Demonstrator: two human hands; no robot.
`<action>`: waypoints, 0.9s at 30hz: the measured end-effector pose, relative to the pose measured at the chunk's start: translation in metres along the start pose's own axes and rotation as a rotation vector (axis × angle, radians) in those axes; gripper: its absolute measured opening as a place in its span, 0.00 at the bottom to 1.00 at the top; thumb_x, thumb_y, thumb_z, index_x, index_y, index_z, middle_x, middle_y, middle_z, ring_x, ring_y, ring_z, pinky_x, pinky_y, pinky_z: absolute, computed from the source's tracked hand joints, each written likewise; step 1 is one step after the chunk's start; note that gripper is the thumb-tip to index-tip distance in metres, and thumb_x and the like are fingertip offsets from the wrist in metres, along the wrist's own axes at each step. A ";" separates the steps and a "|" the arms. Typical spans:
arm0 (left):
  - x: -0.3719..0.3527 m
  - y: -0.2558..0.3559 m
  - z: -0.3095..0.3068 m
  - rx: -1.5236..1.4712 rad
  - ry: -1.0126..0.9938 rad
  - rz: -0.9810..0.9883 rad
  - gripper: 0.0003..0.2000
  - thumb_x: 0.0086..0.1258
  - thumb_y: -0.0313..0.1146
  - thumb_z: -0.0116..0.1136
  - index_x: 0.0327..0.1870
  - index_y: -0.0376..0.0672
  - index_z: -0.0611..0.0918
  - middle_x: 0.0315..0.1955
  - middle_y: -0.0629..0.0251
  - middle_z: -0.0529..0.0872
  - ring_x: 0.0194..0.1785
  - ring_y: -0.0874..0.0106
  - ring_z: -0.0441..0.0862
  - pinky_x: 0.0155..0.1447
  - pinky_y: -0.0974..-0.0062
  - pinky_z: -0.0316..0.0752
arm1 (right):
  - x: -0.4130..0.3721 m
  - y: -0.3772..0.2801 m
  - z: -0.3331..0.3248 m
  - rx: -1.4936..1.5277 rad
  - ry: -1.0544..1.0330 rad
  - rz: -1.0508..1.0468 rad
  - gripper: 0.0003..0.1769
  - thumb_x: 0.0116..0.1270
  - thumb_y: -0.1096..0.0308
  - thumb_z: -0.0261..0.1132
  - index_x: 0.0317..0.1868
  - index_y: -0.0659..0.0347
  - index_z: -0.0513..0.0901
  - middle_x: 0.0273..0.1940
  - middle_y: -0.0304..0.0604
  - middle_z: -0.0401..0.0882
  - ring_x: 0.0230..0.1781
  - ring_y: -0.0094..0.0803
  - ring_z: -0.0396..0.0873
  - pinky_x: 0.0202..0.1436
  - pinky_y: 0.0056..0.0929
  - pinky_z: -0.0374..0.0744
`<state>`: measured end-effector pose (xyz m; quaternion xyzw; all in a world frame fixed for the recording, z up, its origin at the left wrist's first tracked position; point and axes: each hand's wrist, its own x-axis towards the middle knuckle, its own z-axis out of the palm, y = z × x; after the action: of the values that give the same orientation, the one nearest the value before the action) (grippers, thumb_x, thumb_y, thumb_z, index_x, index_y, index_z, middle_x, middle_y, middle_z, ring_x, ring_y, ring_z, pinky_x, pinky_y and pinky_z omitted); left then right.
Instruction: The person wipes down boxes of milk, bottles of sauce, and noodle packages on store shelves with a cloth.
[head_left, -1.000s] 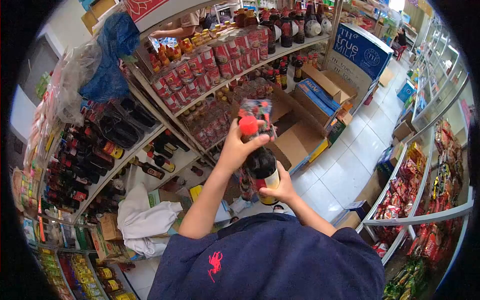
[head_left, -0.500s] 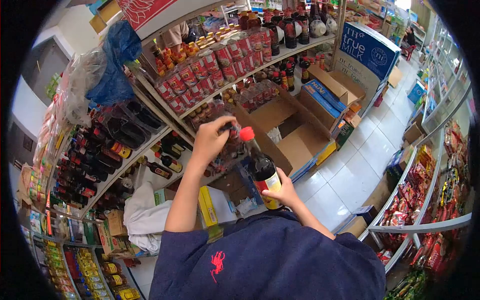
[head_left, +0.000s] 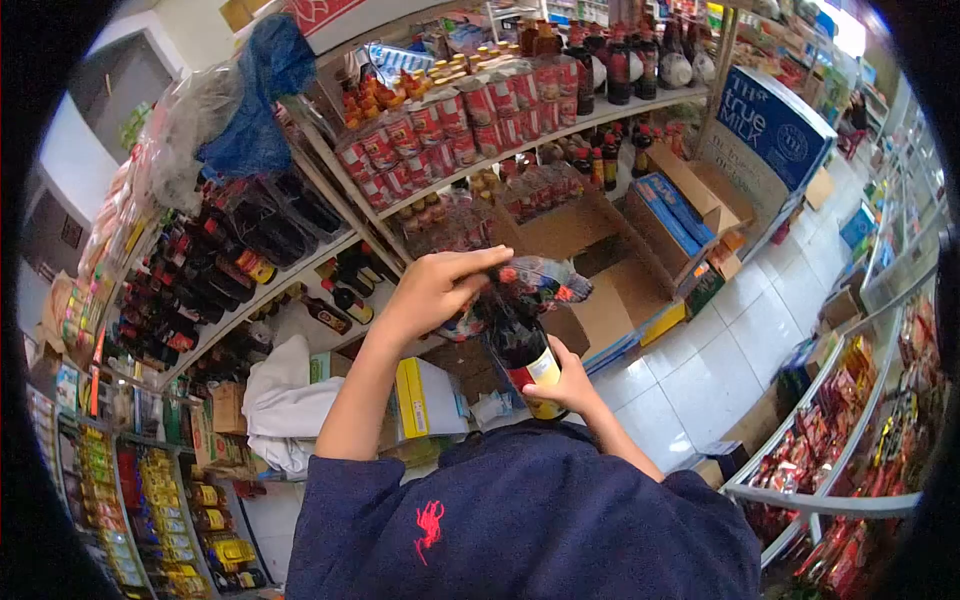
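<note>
A dark glass bottle (head_left: pixel 516 342) with a red, white and yellow label stands slightly tilted in front of my chest. My right hand (head_left: pixel 570 382) is wrapped round its lower part. At the neck, my left hand (head_left: pixel 445 290) presses a crumpled, multicoloured cloth or plastic wad (head_left: pixel 545 280) over the bottle's top, fingers bent together. The wad hides the red cap.
An open cardboard box (head_left: pixel 625 300) lies just beyond the bottle. Shelves with red cans (head_left: pixel 430 125) and bottles (head_left: pixel 620 70) rise ahead. Dark bottles (head_left: pixel 215 255) fill the left shelf, near a white cloth (head_left: pixel 285 410). Snack racks (head_left: pixel 820 420) line the right, beside a tiled floor (head_left: pixel 715 350).
My left hand has moved right onto the bottle's top, and the wad now spreads over the red cap. My right hand still grips the bottle. The view has shifted slightly.
</note>
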<state>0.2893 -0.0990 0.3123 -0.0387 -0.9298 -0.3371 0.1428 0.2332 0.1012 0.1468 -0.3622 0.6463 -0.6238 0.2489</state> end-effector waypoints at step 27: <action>0.020 0.008 0.058 0.084 0.618 -0.187 0.14 0.64 0.32 0.49 0.49 0.38 0.76 0.38 0.52 0.81 0.41 0.54 0.78 0.52 0.68 0.70 | 0.011 0.006 -0.001 0.250 -0.031 -0.021 0.40 0.40 0.58 0.74 0.54 0.67 0.68 0.48 0.44 0.74 0.48 0.28 0.71 0.54 0.29 0.68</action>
<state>0.2579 -0.0568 0.2807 0.1572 -0.8551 -0.3057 0.3881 0.2246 0.0933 0.1420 -0.3447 0.5559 -0.6964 0.2954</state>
